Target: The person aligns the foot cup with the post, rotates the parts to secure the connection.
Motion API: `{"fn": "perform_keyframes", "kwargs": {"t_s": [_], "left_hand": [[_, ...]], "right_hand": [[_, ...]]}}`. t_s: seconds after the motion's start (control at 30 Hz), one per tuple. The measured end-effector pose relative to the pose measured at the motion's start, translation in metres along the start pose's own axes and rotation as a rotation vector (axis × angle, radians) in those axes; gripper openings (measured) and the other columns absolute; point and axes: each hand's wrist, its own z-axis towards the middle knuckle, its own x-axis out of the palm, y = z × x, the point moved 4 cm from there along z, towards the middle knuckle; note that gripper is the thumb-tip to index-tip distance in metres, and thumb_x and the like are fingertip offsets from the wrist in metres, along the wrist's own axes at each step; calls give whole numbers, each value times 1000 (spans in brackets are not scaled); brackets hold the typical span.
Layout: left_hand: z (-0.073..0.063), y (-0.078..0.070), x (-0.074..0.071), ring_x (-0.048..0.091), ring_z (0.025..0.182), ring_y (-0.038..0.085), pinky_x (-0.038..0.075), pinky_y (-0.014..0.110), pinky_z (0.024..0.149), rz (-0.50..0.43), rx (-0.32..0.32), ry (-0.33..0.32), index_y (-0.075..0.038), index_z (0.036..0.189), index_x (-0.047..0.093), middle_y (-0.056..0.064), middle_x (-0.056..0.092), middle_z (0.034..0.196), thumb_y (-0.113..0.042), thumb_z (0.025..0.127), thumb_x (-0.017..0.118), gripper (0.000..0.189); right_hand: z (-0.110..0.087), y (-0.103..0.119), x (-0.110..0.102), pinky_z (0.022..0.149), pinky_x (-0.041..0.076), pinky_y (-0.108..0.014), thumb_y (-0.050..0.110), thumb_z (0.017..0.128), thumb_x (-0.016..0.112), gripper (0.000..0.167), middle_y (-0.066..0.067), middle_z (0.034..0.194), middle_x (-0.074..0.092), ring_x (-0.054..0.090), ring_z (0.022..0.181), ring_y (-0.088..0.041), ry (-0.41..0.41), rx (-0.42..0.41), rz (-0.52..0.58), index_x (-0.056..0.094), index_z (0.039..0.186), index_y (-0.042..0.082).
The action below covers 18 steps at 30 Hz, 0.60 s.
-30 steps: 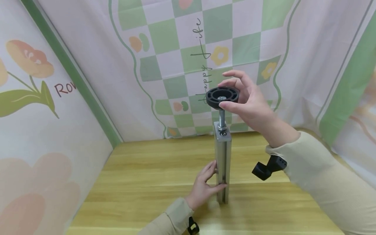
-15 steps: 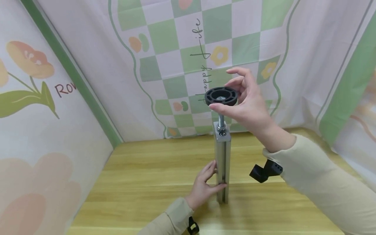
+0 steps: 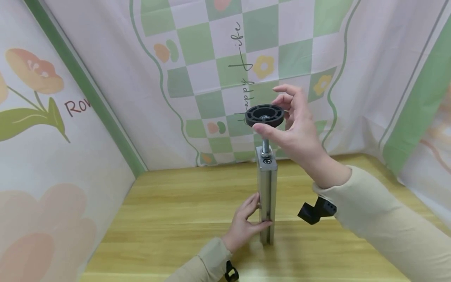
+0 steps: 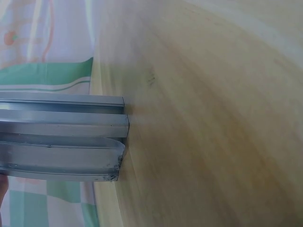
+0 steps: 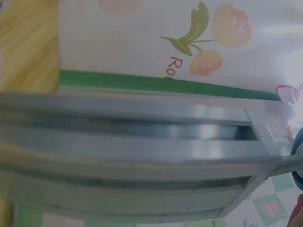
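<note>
An aluminium extrusion profile [image 3: 267, 196] stands upright on the wooden table, its slotted sides also filling much of the right wrist view. My left hand [image 3: 244, 225] grips it low down, thumb across the near face. A levelling foot [image 3: 265, 115] with a black round ribbed base tops the profile, base upward. Its threaded stud [image 3: 266, 145] runs down into the end plate [image 3: 267, 161], with a nut at the plate and a screw head beside it. My right hand [image 3: 299, 123] holds the black base, thumb at the near rim and fingers curled behind its right side.
The wooden table [image 3: 176, 207] reaches back to a checked, printed curtain [image 3: 225, 78]. Another flowered curtain [image 3: 46, 149] closes off the left, and more cloth hangs at the right. A black camera mount [image 3: 317, 210] sticks out from my right sleeve.
My right hand has shifted slightly left and its wrist lower, the thumb moving left along the base's near rim. The left hand and the profile stay in place.
</note>
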Motion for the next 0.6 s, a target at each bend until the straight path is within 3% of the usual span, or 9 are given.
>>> {"fn": "perform_keyframes", "kwargs": {"t_s": [0.2, 0.37, 0.47, 0.6], "left_hand": [[-1, 0, 1, 59, 102, 32, 51, 32, 100, 24, -24, 1, -17, 149, 22, 23, 44, 137, 4, 73, 76, 95], [-1, -1, 0, 59, 101, 32, 53, 32, 97, 33, 2, -4, -19, 150, 20, 24, 46, 134, 5, 72, 76, 98], [-1, -1, 0, 60, 101, 32, 52, 32, 98, 34, 5, -2, -21, 150, 18, 24, 46, 134, 5, 73, 76, 100], [-2, 1, 0, 60, 101, 32, 51, 32, 100, 37, -6, 6, -22, 150, 17, 24, 46, 134, 4, 74, 75, 99]], "right_hand": [[8, -15, 2, 88, 52, -20, 16, 91, 47, 37, -9, 116, 47, 56, 100, -17, 181, 81, 565, 35, 126, 11], [18, -27, 2, 97, 49, -27, 8, 85, 44, 39, -14, 118, 56, 56, 109, -25, 408, 161, 932, 39, 124, 8], [20, -30, 2, 100, 45, -28, 8, 79, 47, 48, -17, 125, 50, 54, 111, -29, 524, 216, 1056, 39, 126, 9], [19, -32, 3, 103, 44, -31, 8, 78, 45, 51, -20, 130, 45, 51, 114, -33, 594, 249, 1146, 37, 129, 7]]}}
